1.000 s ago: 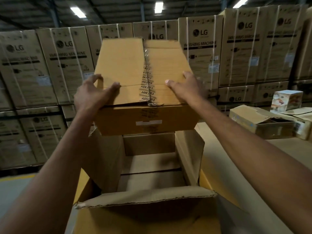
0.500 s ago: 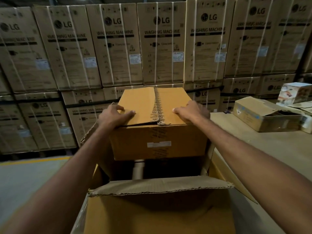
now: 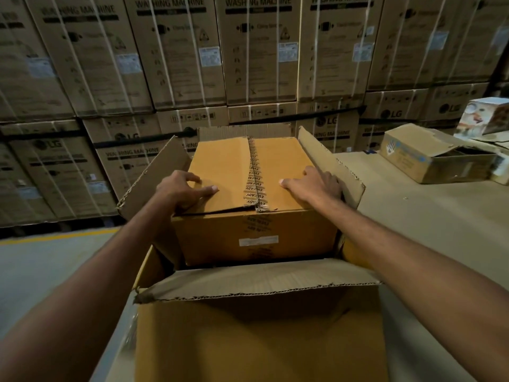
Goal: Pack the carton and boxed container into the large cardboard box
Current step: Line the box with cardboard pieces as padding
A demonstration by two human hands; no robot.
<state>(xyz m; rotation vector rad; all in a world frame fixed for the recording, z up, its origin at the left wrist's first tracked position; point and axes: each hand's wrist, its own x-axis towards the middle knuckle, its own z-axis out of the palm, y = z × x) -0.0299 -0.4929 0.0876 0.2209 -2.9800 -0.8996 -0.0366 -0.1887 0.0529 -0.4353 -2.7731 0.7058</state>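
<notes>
I find the brown taped cardboard carton (image 3: 248, 172) now seated partway inside the large open cardboard box (image 3: 259, 340). A second ago it was held clear above the opening; it has since descended between the raised side flaps, with its upper part still proud of the rim. The left hand (image 3: 181, 191) and right hand (image 3: 314, 186) lie spread on the carton's top near its front corners, thumbs stretched toward the printed tape seam and fingers not wrapped round it; the right hand's outer fingers run along the edge by the flap. In my judgement the first item is nearly packed and needs only a final press down. The small white printed box (image 3: 484, 117), probably the boxed container, remains on the tan counter (image 3: 413, 216), well apart.
</notes>
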